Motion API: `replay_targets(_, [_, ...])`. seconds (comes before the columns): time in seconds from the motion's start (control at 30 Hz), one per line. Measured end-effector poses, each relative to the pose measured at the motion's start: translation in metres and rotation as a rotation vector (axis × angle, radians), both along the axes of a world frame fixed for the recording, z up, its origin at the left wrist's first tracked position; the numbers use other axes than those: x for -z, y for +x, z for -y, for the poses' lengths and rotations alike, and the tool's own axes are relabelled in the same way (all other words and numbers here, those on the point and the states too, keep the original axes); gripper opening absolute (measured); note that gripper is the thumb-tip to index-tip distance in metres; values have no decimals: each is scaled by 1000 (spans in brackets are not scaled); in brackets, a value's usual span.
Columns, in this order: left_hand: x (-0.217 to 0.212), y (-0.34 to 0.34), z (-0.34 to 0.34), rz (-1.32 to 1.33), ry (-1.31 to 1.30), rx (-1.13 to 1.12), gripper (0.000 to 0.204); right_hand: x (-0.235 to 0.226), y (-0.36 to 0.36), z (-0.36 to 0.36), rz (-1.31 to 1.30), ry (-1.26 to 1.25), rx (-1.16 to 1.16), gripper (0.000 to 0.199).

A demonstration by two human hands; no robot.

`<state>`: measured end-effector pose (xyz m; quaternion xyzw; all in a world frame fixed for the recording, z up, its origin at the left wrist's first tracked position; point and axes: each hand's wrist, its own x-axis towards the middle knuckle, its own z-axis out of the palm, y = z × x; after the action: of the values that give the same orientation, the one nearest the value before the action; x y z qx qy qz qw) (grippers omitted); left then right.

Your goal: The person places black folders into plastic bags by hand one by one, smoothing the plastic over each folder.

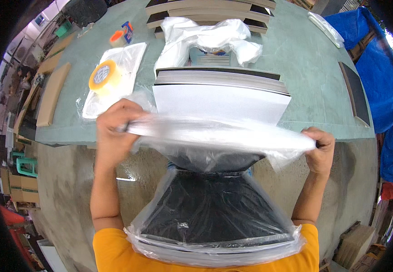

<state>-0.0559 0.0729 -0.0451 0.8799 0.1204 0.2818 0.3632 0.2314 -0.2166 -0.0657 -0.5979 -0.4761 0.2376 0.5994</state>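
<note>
My left hand (119,120) is closed on one end of a gathered edge of clear plastic bag (223,133). At the other end, my right hand (321,147) grips the same edge, and the film is stretched between them, blurred by motion. Below, close to my chest, a black flat stack (219,208) sits wrapped in the clear plastic; its exact kind is hidden by the film. Just beyond the stretched plastic, a stack of boards (219,81) with dark tops and a white front sheet (214,103) rests at the table's near edge.
On the green table (305,54) lie a wide tape roll (103,77) on a pack of white plastic (128,59), a tape dispenser (122,36), crumpled white plastic (205,34) and more board stacks (210,11). A dark board (354,94) lies near the right edge, beside a blue tarp (380,77).
</note>
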Motion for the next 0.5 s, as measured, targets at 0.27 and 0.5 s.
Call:
replay_targets(0.27, [161, -60, 7, -464, -1341, -19, 39, 154, -26, 31, -1093, -457, -62, 27])
replay_targets(0.5, [210, -70, 16, -644, -740, 187, 32, 161, -17, 51, -1086, -448, -192, 15])
